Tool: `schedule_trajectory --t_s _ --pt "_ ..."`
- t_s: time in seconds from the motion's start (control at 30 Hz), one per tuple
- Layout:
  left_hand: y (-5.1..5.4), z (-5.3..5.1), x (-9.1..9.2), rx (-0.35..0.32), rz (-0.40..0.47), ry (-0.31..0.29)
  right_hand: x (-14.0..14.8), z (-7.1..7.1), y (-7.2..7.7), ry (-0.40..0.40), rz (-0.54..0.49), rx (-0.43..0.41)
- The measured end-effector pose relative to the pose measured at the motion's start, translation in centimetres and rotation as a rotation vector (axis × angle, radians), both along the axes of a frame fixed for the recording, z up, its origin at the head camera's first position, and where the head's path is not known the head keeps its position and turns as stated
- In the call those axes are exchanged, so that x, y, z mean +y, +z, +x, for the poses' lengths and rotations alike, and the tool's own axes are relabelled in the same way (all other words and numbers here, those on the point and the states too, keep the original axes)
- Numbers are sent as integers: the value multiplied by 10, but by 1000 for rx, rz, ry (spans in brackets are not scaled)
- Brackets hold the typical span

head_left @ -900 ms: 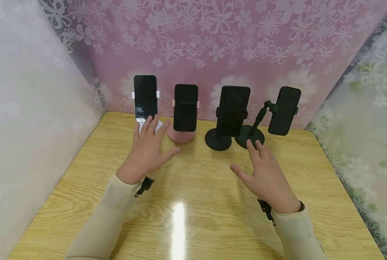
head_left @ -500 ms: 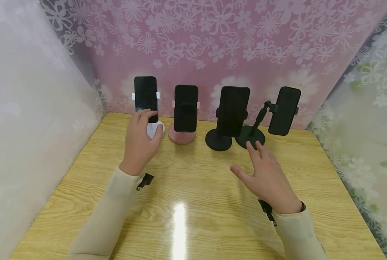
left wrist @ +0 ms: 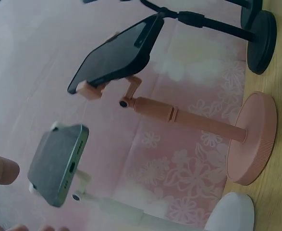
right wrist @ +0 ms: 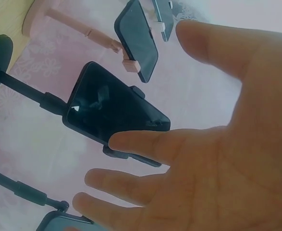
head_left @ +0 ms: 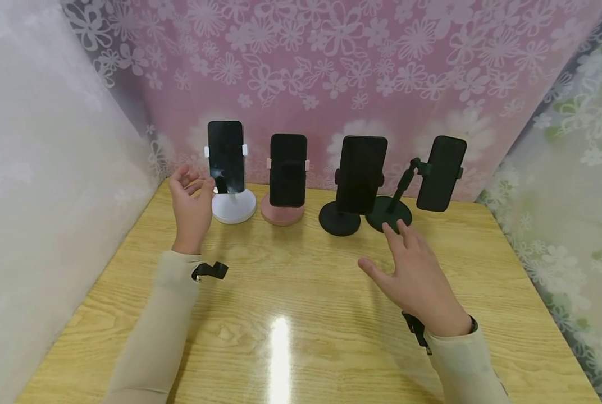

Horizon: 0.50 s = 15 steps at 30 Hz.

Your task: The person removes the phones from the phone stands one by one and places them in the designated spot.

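Left of the white phone stand is my left hand, raised, its fingers loosely bent and holding nothing. It is nearest the upright smartphone clamped in that stand; whether a fingertip touches the phone I cannot tell. The left wrist view shows this phone's bottom edge, with a bit of thumb apart from it. My right hand hovers before the dark green stand, fingers spread and holding nothing. That stand carries a tilted phone.
Between them stand a pink stand with a phone and a black stand with a larger phone. All stand along the wooden table's back edge, before a pink floral curtain.
My left hand has moved left, from in front of the white stand to beside it, turning with its fingers bending. The white base is now uncovered. The right hand stays put.
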<state>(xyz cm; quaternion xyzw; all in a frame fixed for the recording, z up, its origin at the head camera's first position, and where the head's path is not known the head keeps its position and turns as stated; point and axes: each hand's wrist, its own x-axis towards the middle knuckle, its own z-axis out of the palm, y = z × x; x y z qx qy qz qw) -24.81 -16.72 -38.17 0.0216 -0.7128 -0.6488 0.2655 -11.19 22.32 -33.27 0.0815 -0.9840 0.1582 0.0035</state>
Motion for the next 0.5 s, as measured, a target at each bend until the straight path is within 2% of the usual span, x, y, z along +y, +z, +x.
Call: schedule_trajectory --t_s 0.1,0.2,0.4,0.5 --pt "-3 -3 -4 -79 27 -30 0 0 1 -1 5 7" --pt "-4 -3 -4 -116 15 -82 0 1 1 -1 4 9" --pt "-8 -4 -3 -106 1 -125 0 2 0 -2 0 14" --pt "-9 -5 -3 -88 35 -153 0 2 0 -4 1 13"
